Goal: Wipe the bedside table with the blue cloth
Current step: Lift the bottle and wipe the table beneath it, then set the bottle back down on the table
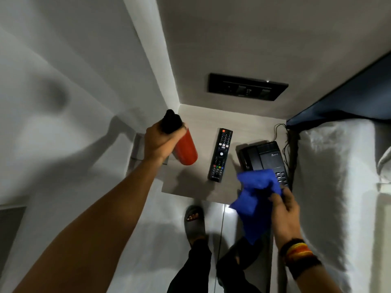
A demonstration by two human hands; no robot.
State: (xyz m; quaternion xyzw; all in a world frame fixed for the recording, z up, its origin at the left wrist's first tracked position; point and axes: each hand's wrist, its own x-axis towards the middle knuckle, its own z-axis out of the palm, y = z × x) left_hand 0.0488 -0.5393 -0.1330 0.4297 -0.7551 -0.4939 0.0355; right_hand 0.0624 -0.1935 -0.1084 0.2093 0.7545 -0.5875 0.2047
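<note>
The wiping is judged barely begun: the blue cloth (255,199) is held bunched in the right hand (284,210), whose grip is clamped on it, above the counter's (190,182) near right corner and in front of the telephone (264,159); contact with the surface cannot be confirmed. The red bottle (186,149) is gripped at its black cap by the left hand (160,140), closed around it, at the counter's left edge, apparently lifted clear. One remote control (220,155) lies mid-counter. Counted: one cloth, one bottle, one remote, one telephone. Nearly all of the surface is judged left to be wiped, including under the remote and telephone.
</note>
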